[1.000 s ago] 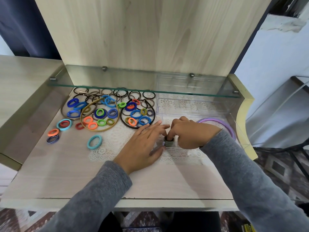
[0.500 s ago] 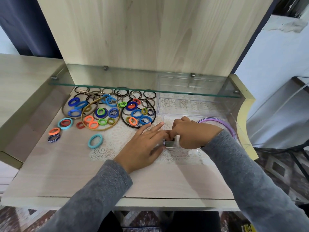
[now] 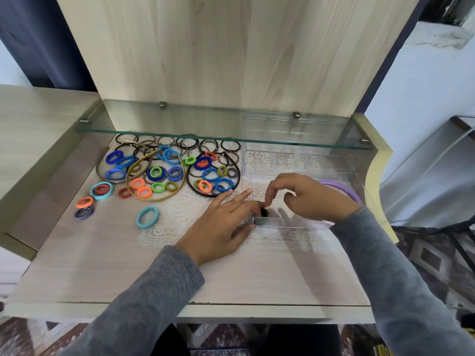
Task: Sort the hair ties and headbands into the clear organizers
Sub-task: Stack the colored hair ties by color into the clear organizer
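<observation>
A dark olive hair tie stands in the front left corner of the near clear organizer. My left hand lies flat on the lace mat with straight fingers touching that corner and the tie. My right hand hovers over the organizer with loosely curled fingers and holds nothing. Purple headbands lie in the same organizer behind my right wrist. Many coloured hair ties, a gold headband and a dark brown headband are spread at the back left.
A second clear organizer sits behind the near one, and a third stands on the glass shelf above. A teal tie lies alone on the mat; orange and striped ties sit far left.
My right hand has lifted off the olive tie and drawn back to the right, uncovering it in the organizer corner. My left hand has stayed beside it.
</observation>
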